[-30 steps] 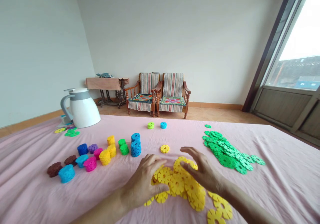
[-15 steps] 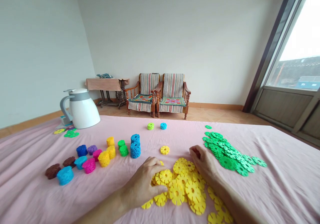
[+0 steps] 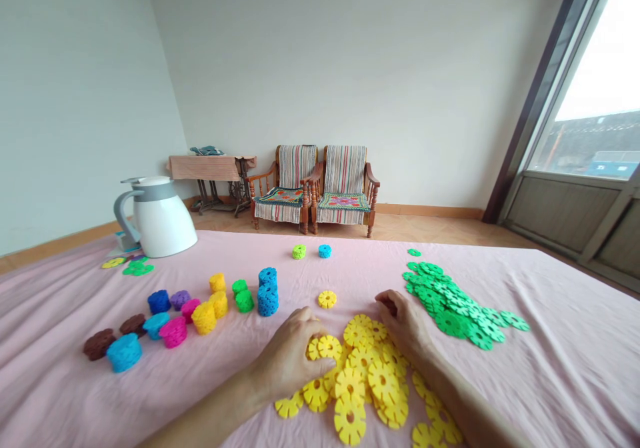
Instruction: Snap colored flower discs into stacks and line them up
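A loose heap of yellow notched plastic snowflake discs [image 3: 383, 378] lies on the pink cloth in front of me. At its left side my left hand [image 3: 293, 351] curls, with a few yellow discs [image 3: 329, 347] between thumb and fingers. My right hand [image 3: 406, 325] rests along the heap's right edge. Its fingers are bent together, and whatever is inside them is hidden. One small yellow stack [image 3: 327, 299] stands just beyond the heap, between the hands. To the right of my right hand spreads a pile of green snowflake discs [image 3: 450, 305].
Stacked discs in several colours stand on the left, including blue [image 3: 269, 299], yellow [image 3: 204, 318] and pink [image 3: 173, 333] ones. A white jug [image 3: 165, 221] is at the back left. Two small stacks, lime [image 3: 299, 252] and blue [image 3: 325, 251], sit near the far edge.
My left hand has lifted slightly and shifted, uncovering some discs at the heap's left. A yellow disc has slid toward me at the heap's front. The right hand stays nearly in place.
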